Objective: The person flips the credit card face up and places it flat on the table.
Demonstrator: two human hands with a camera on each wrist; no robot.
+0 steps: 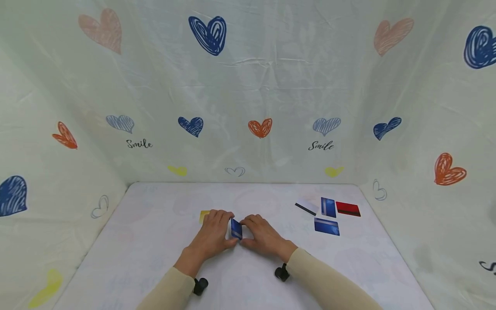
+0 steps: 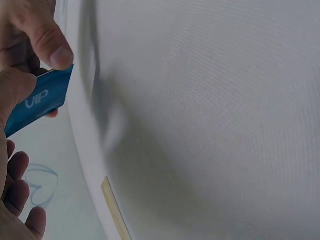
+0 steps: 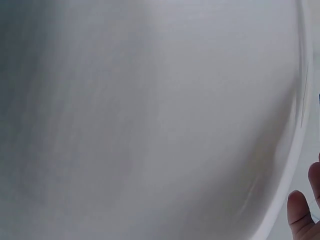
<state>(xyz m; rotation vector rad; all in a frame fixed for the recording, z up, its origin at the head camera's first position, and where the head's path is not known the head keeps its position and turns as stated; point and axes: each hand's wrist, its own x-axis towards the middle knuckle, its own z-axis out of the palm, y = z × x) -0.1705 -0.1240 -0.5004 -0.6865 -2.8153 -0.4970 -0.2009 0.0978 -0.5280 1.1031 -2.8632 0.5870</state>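
Observation:
A blue card (image 1: pixel 236 229) stands tilted between the two hands, low over the table. Its face with "VIP" lettering shows in the left wrist view, where the blue card (image 2: pixel 42 100) is pinched by thumbs and fingers from both sides. The left hand (image 1: pixel 213 230) grips one edge, and the right hand (image 1: pixel 265 234) holds the opposite edge. Just behind the left hand lies a yellow card (image 1: pixel 203 215), partly hidden by it. In the right wrist view only a few fingertips (image 3: pixel 300 212) appear at the lower right edge.
On the table's right side lie two blue cards (image 1: pixel 328 207) (image 1: pixel 327 226), a red card (image 1: pixel 348 209) and a white card with a black stripe (image 1: pixel 308 207). The white table (image 1: pixel 155 241) is enclosed by a heart-printed cloth (image 1: pixel 248 99) at the back and sides.

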